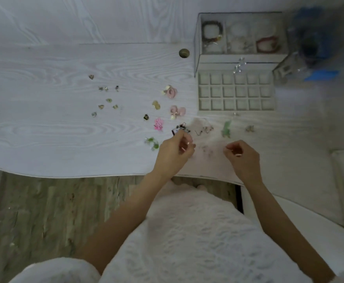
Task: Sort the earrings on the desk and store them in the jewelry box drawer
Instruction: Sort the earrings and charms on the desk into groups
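Head view is showing me a pale wood-grain tabletop (44,64) with earrings lying scattered across it, and I am looking down over two bare forearms reaching in from the near edge. My left hand (174,153) is sitting with its fingers curled together just under a black-and-white earring (180,129); the fingertips are touching or nearly touching it, but I cannot tell whether the grip is actually holding anything. My right hand (242,156) is resting further right, thumb and forefinger pinched together, and whether something tiny is caught between them is too small for me to make out.

Left of the hands, a loose group of small gold-toned studs (105,99) is lying well apart from the rest. Nearer the middle, two pale pink flower pairs (174,102) are sitting one above the other, with a bright pink earring (158,123) just below them and a green beaded earring (152,142) beside my left wrist. Between the hands and the box, a few thin hook earrings (204,129) and a light green earring (226,129) are lying on the surface.

At the upper right, the jewelry box (240,56) is standing with its drawer (236,92) pulled out toward me, its grid of square compartments looking bare. Bracelets are showing through the clear top tray (212,34). Beyond it, a blurred blue object (312,41) is standing at the edge. I am seeing no readable writing anywhere.
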`<action>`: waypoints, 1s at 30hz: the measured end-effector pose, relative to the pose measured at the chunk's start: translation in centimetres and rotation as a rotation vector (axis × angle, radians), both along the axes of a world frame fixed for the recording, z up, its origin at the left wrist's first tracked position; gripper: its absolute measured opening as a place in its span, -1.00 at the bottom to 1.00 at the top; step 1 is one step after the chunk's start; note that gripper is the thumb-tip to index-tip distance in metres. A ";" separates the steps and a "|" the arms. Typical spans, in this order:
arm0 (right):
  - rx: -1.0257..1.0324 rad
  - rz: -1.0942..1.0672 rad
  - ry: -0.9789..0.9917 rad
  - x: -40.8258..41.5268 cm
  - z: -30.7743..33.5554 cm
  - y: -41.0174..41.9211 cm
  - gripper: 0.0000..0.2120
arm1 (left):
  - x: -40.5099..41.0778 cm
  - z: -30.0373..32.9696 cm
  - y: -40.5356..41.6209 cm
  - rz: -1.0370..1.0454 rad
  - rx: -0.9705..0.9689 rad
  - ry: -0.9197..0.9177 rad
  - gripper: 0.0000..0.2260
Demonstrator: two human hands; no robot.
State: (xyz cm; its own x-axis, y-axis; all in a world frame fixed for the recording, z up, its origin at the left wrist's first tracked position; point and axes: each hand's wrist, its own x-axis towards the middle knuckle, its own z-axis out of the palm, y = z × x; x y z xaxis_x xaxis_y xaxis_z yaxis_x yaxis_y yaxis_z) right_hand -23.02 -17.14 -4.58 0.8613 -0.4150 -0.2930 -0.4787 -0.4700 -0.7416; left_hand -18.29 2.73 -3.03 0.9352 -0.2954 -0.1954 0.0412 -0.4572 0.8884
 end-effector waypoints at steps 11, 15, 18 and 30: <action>-0.226 0.086 -0.020 -1.0 -2.0 -7.0 -0.92 | -4.2 -2.4 -13.8 -0.198 0.379 -0.198 -0.82; -0.176 0.112 -0.008 -1.3 -2.1 -8.1 -0.81 | -3.9 -3.3 -16.0 -0.220 0.585 -0.337 -0.79; -0.156 0.151 0.024 -2.2 -1.9 -8.8 -0.73 | -4.2 -3.7 -16.3 -0.211 0.599 -0.351 -0.74; -0.036 0.095 0.022 -1.7 -1.8 -7.7 -0.65 | -3.1 -3.7 -17.2 -0.226 0.755 -0.299 -0.74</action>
State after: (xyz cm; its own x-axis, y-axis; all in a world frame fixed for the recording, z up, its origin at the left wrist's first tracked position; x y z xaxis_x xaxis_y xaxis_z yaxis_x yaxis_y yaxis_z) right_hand -24.71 -24.85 -6.34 0.8908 -0.3426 -0.2985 -0.4467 -0.5399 -0.7135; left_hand -21.38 -14.50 -6.76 0.9129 -0.3713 -0.1694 -0.3111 -0.9018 0.2998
